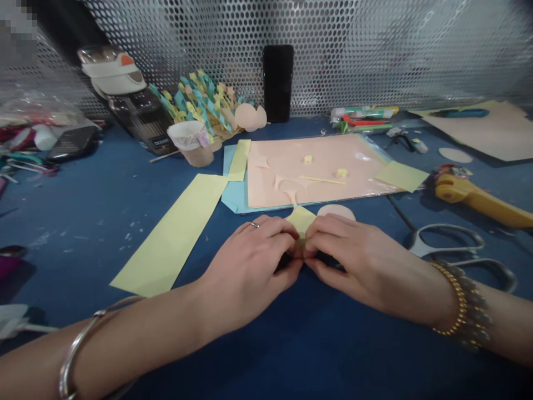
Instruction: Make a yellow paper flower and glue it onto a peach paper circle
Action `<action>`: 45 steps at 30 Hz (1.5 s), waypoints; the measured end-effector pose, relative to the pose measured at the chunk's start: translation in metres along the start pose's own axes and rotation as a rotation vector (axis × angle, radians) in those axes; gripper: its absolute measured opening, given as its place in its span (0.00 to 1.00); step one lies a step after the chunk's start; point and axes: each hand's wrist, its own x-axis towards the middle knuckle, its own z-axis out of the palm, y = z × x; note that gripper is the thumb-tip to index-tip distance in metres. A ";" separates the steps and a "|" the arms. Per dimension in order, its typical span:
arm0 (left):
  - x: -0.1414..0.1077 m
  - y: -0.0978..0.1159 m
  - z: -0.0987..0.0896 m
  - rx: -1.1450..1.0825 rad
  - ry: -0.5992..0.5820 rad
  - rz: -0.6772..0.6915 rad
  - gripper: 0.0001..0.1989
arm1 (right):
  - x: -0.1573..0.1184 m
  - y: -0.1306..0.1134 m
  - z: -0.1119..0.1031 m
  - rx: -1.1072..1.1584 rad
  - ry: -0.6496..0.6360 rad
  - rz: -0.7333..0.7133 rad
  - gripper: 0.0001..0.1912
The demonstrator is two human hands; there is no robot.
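My left hand and my right hand meet at the middle of the blue mat, their fingertips pinching a small piece of pale yellow paper. Part of that paper is hidden under my fingers. To the left of my left hand lies a long strip of pale yellow paper, not touched by either hand. A round peach paper disc sits just beyond my right hand, partly behind its fingers.
Beyond my hands lies a peach cutting sheet with paper scraps on it. Scissors lie to the right, near a yellow rotary cutter. A paper cup, a woven paper craft and a black phone stand before a perforated metal wall.
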 end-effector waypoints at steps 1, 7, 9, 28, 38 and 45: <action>0.000 -0.001 -0.001 -0.010 0.000 0.009 0.04 | 0.001 0.000 0.000 -0.003 -0.009 0.007 0.07; -0.006 -0.007 -0.003 -0.068 0.124 0.187 0.07 | 0.003 0.000 -0.003 0.040 -0.063 0.082 0.03; -0.008 -0.009 -0.002 -0.047 0.159 0.270 0.08 | 0.003 -0.001 -0.003 0.062 -0.064 0.105 0.04; -0.011 -0.012 0.000 0.084 0.161 0.334 0.08 | -0.007 0.008 -0.007 -0.005 0.009 -0.117 0.09; -0.006 -0.010 -0.003 -0.012 0.145 0.225 0.07 | -0.007 0.009 -0.006 0.020 0.009 -0.126 0.07; -0.005 -0.010 -0.004 0.188 0.101 0.297 0.09 | -0.006 0.011 -0.005 0.111 0.016 -0.076 0.07</action>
